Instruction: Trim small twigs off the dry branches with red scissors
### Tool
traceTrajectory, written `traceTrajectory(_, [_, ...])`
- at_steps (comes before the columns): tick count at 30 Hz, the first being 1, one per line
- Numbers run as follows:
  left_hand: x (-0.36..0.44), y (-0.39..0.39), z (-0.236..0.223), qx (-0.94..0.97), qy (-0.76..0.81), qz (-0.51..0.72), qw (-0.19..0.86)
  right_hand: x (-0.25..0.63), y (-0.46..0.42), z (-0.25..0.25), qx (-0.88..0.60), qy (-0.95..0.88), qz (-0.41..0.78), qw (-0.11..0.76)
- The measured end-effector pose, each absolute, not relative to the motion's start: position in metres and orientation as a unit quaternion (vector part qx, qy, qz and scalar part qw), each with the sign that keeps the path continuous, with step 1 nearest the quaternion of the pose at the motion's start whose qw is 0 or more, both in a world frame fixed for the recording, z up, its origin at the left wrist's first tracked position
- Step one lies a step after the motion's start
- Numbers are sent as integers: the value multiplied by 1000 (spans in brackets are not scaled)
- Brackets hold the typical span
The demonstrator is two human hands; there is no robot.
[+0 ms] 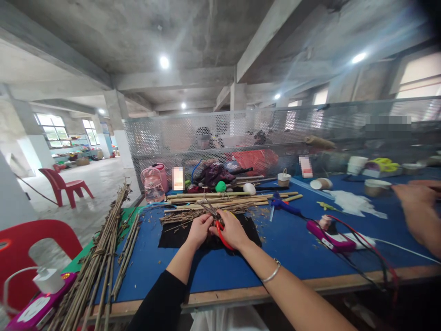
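Observation:
My right hand [231, 228] is closed around scissors [219, 230] with red-orange handles, their metal blades pointing up and away to the left. Close beside it, my left hand [200, 231] has its thumb and fingers pinched together; what they hold is too small and hidden to make out. Both hands are over a black cloth [168, 238] on the blue table. Thin dry twigs [175, 217] lie along the cloth's far edge, partly behind my hands. Just beyond them, pale peeled sticks [193, 198] lie crosswise.
A bundle of long stems [99, 253] overhangs the table's left edge. To the right are a blue glue gun [285, 206], a purple-white power strip [330, 236] with cables, and crumpled white plastic [354, 203]. Another person's hand [416, 202] is at far right. A perforated metal screen [161, 135] stands behind.

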State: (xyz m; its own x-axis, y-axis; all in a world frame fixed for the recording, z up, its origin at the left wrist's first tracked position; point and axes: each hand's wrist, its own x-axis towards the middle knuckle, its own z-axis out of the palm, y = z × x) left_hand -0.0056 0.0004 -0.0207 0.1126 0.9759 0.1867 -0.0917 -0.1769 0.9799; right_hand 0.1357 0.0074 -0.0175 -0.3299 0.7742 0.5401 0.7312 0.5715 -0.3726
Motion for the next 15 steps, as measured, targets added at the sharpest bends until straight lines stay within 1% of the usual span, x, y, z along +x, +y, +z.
traceTrajectory(6, [-6,-3,-22,536,396,520,534,136,5,-18,-467,-811,35,352])
traceTrajectory(10, [-7,-9,-24,552,420,531,486,137,1,-18,-450,-821,25,350])
traceTrajectory(15, [-4,-14,-26,564,414,534,474,138,-3,-20,-443,-822,10,358])
